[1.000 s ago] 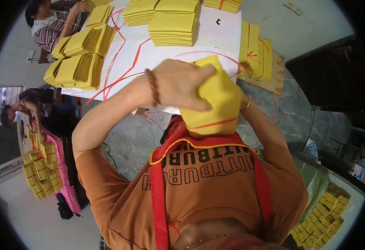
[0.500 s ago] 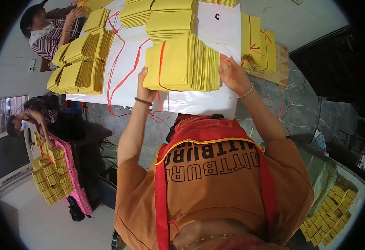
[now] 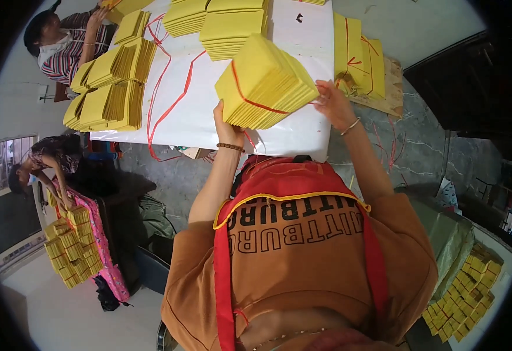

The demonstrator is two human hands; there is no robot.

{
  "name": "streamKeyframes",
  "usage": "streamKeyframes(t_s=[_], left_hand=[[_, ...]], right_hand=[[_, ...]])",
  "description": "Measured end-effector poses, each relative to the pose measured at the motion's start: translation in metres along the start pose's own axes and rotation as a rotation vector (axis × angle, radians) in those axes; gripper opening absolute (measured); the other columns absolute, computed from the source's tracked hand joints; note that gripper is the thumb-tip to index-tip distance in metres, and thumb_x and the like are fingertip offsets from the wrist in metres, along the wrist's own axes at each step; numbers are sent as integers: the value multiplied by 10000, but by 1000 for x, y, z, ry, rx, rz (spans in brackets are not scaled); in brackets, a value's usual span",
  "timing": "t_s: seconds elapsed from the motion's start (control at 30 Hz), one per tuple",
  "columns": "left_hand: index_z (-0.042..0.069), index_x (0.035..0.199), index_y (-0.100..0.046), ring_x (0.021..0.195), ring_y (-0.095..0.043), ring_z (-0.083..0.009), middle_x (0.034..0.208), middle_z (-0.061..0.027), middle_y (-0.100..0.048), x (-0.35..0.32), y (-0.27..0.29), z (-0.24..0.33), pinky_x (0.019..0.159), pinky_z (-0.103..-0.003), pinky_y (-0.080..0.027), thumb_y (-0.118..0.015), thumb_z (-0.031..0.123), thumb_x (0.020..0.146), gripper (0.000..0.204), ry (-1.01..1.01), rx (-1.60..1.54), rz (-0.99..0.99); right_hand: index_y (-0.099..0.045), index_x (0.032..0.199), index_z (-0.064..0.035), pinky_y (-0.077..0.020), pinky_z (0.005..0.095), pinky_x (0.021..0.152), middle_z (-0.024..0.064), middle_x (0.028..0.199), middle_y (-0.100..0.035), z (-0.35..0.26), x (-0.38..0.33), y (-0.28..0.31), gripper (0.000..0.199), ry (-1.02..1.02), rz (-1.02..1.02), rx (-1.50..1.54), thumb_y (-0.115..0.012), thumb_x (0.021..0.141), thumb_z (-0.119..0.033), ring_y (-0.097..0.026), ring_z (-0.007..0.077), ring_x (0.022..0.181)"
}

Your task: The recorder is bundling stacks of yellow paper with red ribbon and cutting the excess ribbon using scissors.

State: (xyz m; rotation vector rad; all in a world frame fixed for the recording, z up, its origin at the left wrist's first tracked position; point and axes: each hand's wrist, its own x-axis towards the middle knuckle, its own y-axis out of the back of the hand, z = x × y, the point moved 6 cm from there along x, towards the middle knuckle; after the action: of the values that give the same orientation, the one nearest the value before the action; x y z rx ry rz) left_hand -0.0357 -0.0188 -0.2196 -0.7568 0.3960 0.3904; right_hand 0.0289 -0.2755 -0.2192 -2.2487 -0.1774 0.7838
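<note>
A thick bundle of yellow folded paper (image 3: 270, 79) stands tilted above the near part of the white-covered table (image 3: 180, 126). My left hand (image 3: 228, 124) grips its lower left corner, fingers mostly hidden beneath it. A red plastic string (image 3: 239, 90) runs round the bundle, crossing its front and lower edge toward the right. At the bundle's right corner my right hand (image 3: 334, 106) pinches the end of that string, fingers closed. Behind the bundle lie untied yellow paper stacks (image 3: 232, 29), with more fanned stacks (image 3: 107, 105) at the table's left.
Loose red string (image 3: 190, 82) trails over the table. Tied yellow bundles (image 3: 358, 64) rest on a wooden board (image 3: 393, 76) to the right. A person in a striped top (image 3: 72, 50) works at far left; another person (image 3: 54, 161) bends over piled bundles (image 3: 75, 248). More bundles (image 3: 463, 292) lie lower right.
The bundle has turned and tilted, its left side shifting right. My left hand has moved right with it, while my right hand keeps the string at the right corner.
</note>
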Motion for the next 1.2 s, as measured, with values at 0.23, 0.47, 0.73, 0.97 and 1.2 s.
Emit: streamKeyframes(t_s=[0.23,0.47,0.73,0.97,1.2], left_hand=[[64,1068,-374,521,-487,-100,742,-39,-505,4,4,0,414,-245,-368,-580,347,782,452,-186,146,160],[56,1159,-273,661,-510,-151,874,-108,-497,-18,-27,12,481,-261,-388,-612,365,765,604,-177,339,229],[-29,1169,-326,717,-547,-177,849,-158,-566,-15,-40,18,620,-277,-434,-536,416,810,609,-205,663,41],[34,1175,-433,622,-536,-134,790,-92,-591,-13,-34,64,550,-258,-428,-460,381,837,485,-233,1060,-96],[4,1100,-491,599,-525,-77,700,-34,-544,-49,-96,143,530,-220,-453,-470,55,824,281,-534,931,-318]], right_hand=[[-618,917,-41,-395,241,721,34,857,-564,-98,-34,10,328,435,38,-971,-404,915,-290,-504,130,787],[-606,896,23,-403,278,784,106,861,-564,-100,-81,-79,334,769,-269,-1514,-408,908,-246,-536,199,854],[-590,933,32,-428,268,695,83,847,-590,-64,-35,-170,356,474,-707,-1558,-393,922,-264,-528,156,735],[-598,958,14,-400,183,529,35,783,-599,-16,18,-160,351,61,-691,-1425,-419,911,-284,-482,54,597],[-594,942,27,-392,213,508,32,723,-583,-12,23,-165,339,1,-546,-1531,-447,895,-274,-462,83,542]])
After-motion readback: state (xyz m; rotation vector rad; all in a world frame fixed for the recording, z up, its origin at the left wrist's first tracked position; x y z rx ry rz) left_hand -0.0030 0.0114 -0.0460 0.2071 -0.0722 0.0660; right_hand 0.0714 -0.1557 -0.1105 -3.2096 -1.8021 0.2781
